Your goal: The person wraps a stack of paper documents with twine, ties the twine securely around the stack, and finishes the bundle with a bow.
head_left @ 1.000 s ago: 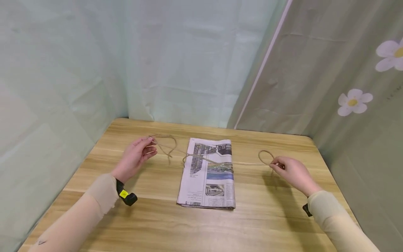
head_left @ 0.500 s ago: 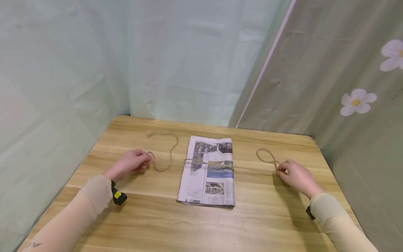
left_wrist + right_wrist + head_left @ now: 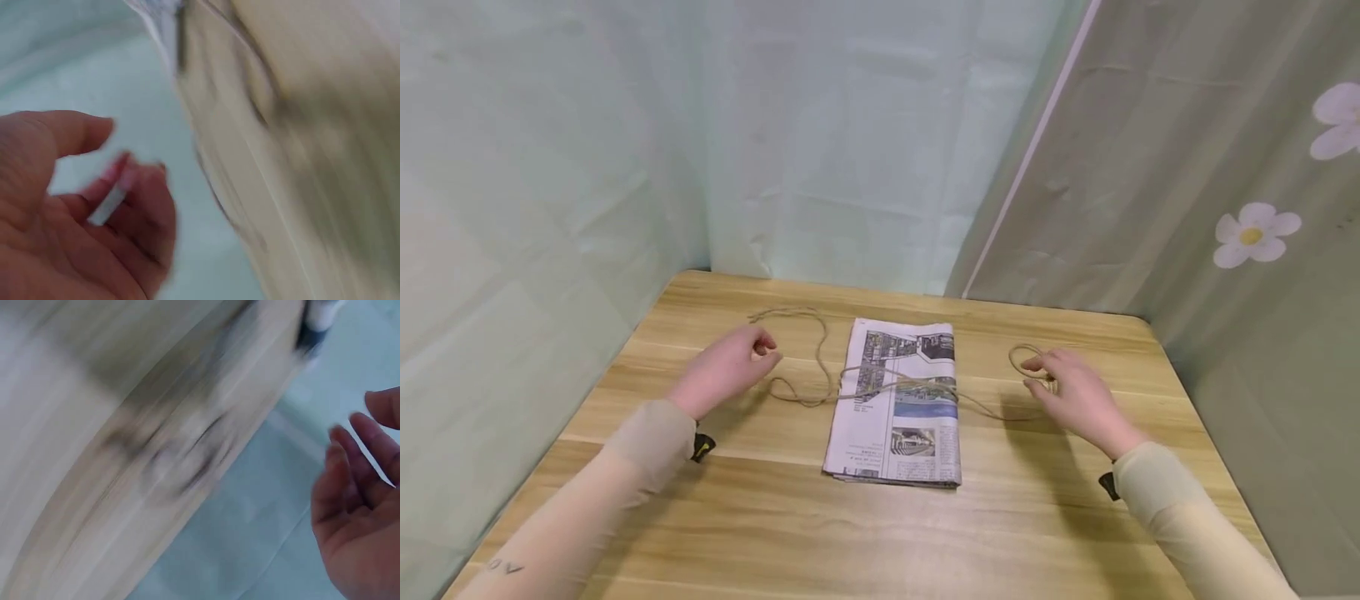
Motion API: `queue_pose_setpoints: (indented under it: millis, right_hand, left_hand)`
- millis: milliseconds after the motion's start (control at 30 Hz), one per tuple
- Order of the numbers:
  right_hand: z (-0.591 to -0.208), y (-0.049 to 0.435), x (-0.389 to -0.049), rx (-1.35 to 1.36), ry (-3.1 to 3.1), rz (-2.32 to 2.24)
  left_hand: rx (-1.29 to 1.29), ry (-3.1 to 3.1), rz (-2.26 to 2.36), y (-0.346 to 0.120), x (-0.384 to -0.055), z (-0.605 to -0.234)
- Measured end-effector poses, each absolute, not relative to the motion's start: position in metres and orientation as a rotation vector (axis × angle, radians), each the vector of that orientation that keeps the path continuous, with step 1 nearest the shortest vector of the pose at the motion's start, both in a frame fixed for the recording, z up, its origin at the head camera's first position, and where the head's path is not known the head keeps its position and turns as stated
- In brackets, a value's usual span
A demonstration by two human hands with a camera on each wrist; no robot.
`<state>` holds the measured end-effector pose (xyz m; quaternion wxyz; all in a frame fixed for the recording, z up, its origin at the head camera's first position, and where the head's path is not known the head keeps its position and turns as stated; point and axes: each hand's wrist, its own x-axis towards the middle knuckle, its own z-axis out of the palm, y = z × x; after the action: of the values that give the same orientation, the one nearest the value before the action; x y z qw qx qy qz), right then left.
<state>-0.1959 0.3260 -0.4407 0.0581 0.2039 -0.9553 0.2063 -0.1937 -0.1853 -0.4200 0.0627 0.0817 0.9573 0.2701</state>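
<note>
Hovering either side of the paper (image 3: 857,433), L hand (image 3: 722,371) & R hand (image 3: 1073,398) have loosely bent fingers, nothing gripped. String (image 3: 887,387) lies across the paper, approx. mid-tabletop (image 3: 895,533), w/ slack L & R, a loop nr R hand. Print's too small to read; L sleeve (image 3: 580,521) has dark marks, illegible.

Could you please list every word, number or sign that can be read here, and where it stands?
None can be read for certain.
Newspaper: print too small.
Left sleeve: dark mark, perhaps letters, unclear.
Left wrist device: yellow marking too blurred.
Flowered curtain: faint marks, too small.
</note>
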Motion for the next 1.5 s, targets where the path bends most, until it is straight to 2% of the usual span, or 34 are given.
queue_pose_setpoints:
  millis: [133, 233, 433, 600, 900, 1033, 1167, 1500]
  right_hand:
    - [-0.443, 0.285, -0.2, 0.706, -2.965, 0.766]
    - [-0.452, 0.258, -0.202, 0.719, -3.052, 0.818]
    - [-0.47, 0.235, -0.205, 0.645, -3.107, 0.849]
    - [-0.473, 0.232, -0.206, 0.682, -3.049, 0.86]
    - [-0.475, 0.234, -0.206, 0.857, -3.044, 0.617]
    - [-0.476, 0.235, -0.205, 0.881, -3.042, 0.598]
    - [-0.478, 0.242, -0.204, 0.857, -3.014, 0.64]
    - [-0.477, 0.258, -0.202, 0.728, -2.996, 0.705]
  left_hand:
    - [0.506, 2.822, 0.914, -0.134, -0.192, -0.421]
    - [0.667, 2.799, 0.799, -0.099, -0.19, -0.432]
    - [0.788, 2.863, 0.533, -0.062, -0.194, -0.454]
    - [0.829, 2.884, 0.549, -0.057, -0.198, -0.459]
    - [0.85, 2.859, 0.481, -0.056, -0.202, -0.461]
    - [0.798, 2.851, 0.555, -0.056, -0.203, -0.461]
    - [0.72, 2.848, 0.674, -0.06, -0.204, -0.462]
    - [0.72, 2.803, 0.768, -0.075, -0.204, -0.465]
